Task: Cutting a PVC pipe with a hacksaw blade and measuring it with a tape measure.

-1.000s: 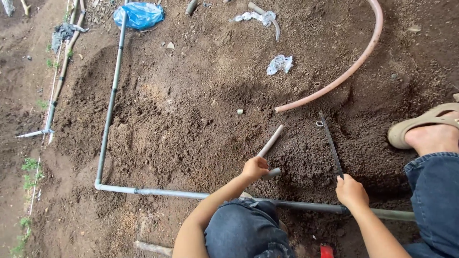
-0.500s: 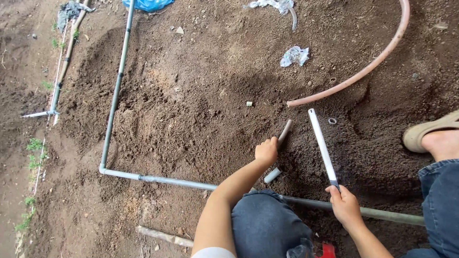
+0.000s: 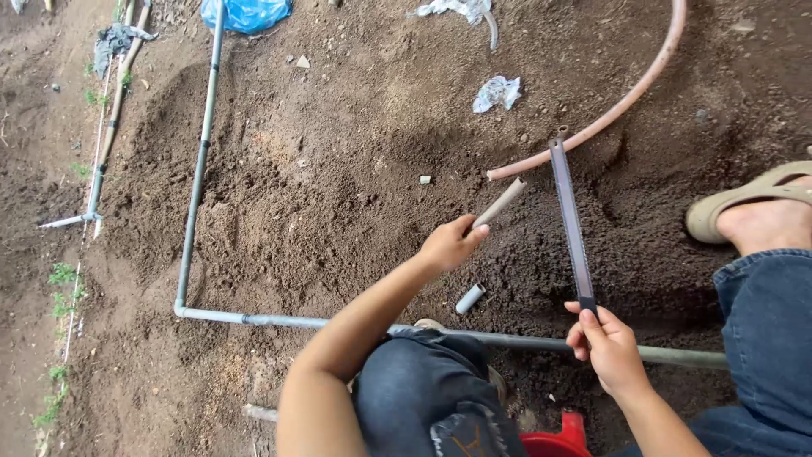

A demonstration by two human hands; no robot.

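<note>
Grey pipe piece (image 3: pixel 499 205) sits gripped in my left hand (image 3: pixel 451 245); my right hand (image 3: pixel 611 349) grasps a flat blade (image 3: pixel 571 222) over soil (image 3: pixel 338 195).

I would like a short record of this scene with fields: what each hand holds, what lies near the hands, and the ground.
left hand: holds a short grey pipe piece, lifted above the soil
right hand: grips the lower end of a long dark flat blade
near the hands: small grey pipe stub on the soil; long grey pipe with a corner bend
further off: curved pink hose, blue plastic bag
ground: loose brown soil
</note>
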